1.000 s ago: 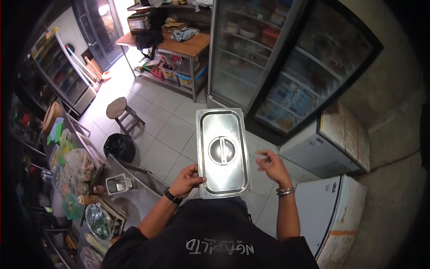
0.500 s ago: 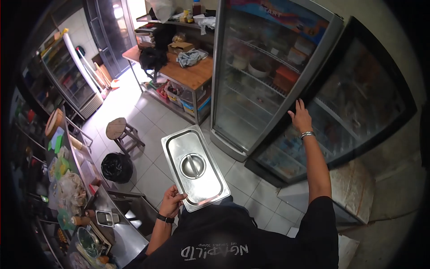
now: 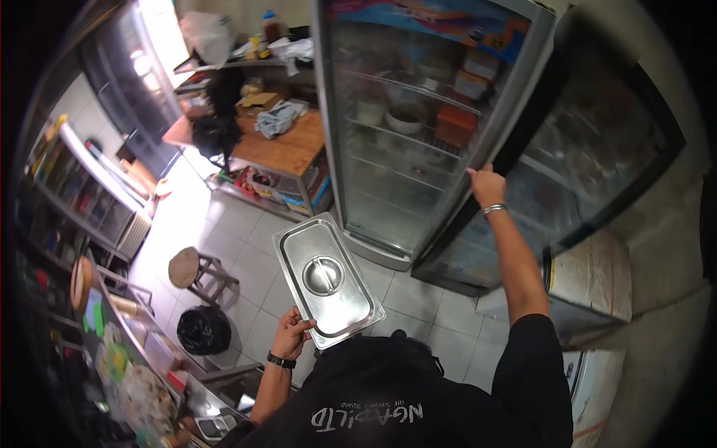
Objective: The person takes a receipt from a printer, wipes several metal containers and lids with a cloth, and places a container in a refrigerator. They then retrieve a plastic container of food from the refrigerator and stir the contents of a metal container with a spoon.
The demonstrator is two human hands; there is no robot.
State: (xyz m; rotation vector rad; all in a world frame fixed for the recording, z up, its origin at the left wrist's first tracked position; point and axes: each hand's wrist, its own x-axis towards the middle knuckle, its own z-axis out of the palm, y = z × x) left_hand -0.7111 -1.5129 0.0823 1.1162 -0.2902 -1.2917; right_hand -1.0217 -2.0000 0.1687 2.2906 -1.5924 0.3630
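Observation:
My left hand (image 3: 290, 336) grips the near left edge of a lidded stainless steel food pan (image 3: 345, 306), thumb on top and fingers beneath. The lid has a round recessed handle in its middle, and what is inside is hidden. A black watch sits on my left wrist. Out to the right, my right hand (image 3: 488, 187) is curled on the edge of a dark-framed glass fridge door (image 3: 590, 164), beside the grey upright fridge (image 3: 328, 149). Behind the fridge's glass front stand a pale bowl (image 3: 406, 118) and a red-orange container (image 3: 456, 125) on wire shelves.
A wooden-topped table (image 3: 287, 153) holds a cloth and boxes beyond the pan. On the tiled floor stand a wooden stool (image 3: 187, 267) and a black-bagged bin (image 3: 203, 331). A cluttered counter (image 3: 142, 328) runs along the left. A white-topped cabinet (image 3: 597, 272) stands at right.
My right hand's fingers, spread along the door edge before, are now bent around it. The view has swung to the right. The pan stays in my left hand.

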